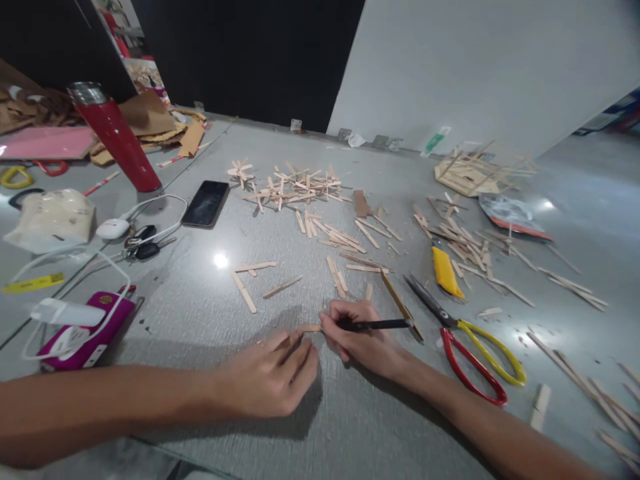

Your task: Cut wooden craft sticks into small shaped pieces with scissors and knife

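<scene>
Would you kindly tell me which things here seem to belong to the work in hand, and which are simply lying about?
Likely part of the work:
wooden stick, in the left hand
black pen-like tool, in the right hand
loose sticks
scissors
yellow-handled tool

Apparently just lying about:
red flask
phone
keys
purple case

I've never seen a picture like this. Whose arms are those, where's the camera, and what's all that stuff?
They're a person's, not a robot's: you see a bare left hand and right hand. One camera, worn on that person's head, looks forward and down. The left hand's fingers hold a small wooden stick; the right hand's fingers hold a black pen-like tool. On the grey table are more wooden sticks, red-and-yellow-handled scissors, a phone and a red bottle.
</scene>
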Demonstrator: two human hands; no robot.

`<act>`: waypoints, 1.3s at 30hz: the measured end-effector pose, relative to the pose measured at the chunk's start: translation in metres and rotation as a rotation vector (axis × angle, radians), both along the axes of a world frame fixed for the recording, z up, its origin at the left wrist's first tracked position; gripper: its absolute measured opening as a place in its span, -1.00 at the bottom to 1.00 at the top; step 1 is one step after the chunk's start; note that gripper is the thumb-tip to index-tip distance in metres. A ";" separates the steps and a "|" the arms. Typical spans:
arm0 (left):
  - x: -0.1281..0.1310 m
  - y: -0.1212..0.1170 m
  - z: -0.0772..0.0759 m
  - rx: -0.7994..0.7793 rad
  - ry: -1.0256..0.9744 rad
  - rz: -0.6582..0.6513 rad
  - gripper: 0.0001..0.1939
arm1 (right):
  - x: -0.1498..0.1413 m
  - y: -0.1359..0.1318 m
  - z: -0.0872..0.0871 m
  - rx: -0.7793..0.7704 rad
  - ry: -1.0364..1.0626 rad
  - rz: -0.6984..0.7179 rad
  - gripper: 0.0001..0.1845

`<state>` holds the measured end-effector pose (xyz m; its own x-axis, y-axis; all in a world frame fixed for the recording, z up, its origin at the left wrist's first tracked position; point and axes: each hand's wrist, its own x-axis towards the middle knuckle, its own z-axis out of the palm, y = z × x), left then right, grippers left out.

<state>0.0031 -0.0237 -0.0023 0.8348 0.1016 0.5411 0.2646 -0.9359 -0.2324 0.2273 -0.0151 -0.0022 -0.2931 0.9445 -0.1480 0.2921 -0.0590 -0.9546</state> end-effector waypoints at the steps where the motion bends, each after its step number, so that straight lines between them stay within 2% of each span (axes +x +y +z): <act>1: 0.000 0.000 0.000 0.002 0.000 -0.001 -0.70 | 0.000 0.000 0.000 0.001 0.000 -0.001 -0.52; 23: -0.001 0.000 -0.001 -0.009 -0.010 0.007 -0.70 | -0.002 -0.001 0.002 -0.026 -0.004 -0.034 -0.52; 39: 0.001 0.002 -0.002 -0.007 -0.032 0.003 -0.71 | -0.001 -0.003 0.000 0.035 -0.039 -0.024 -0.49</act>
<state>0.0038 -0.0213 -0.0039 0.8169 0.1086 0.5664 0.2749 -0.9367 -0.2170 0.2261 -0.0183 -0.0022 -0.2651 0.9559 -0.1260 0.3284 -0.0334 -0.9440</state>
